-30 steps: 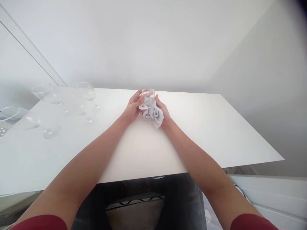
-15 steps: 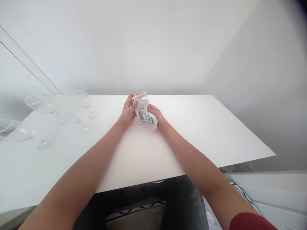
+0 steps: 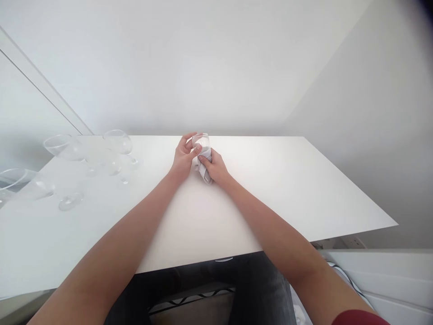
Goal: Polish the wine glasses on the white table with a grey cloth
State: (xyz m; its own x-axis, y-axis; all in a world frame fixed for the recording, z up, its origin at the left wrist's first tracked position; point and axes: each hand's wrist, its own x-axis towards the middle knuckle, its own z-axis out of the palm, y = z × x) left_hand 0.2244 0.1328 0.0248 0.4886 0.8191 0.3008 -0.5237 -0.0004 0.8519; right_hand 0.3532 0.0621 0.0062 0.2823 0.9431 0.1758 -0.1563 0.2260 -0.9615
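A small clear drinking glass (image 3: 202,141) is held upright above the white table, near its back edge. My left hand (image 3: 184,155) grips the glass from the left, its thumb across the front and fingers behind the rim. My right hand (image 3: 216,167) is closed around a pale grey cloth (image 3: 205,172), which wraps the lower part of the glass and hides its base. The right thumb presses the cloth against the glass.
Several clear stemmed glasses stand on the left of the white table (image 3: 270,194), among them a large near wine glass (image 3: 32,185) and one farther back (image 3: 118,142). A wall rises behind the table. A white drawer unit (image 3: 389,271) is at the lower right.
My right hand has shifted left and wrapped the cloth around the lower glass; before, the cloth hung to the right with more glass showing. The view has shifted slightly.
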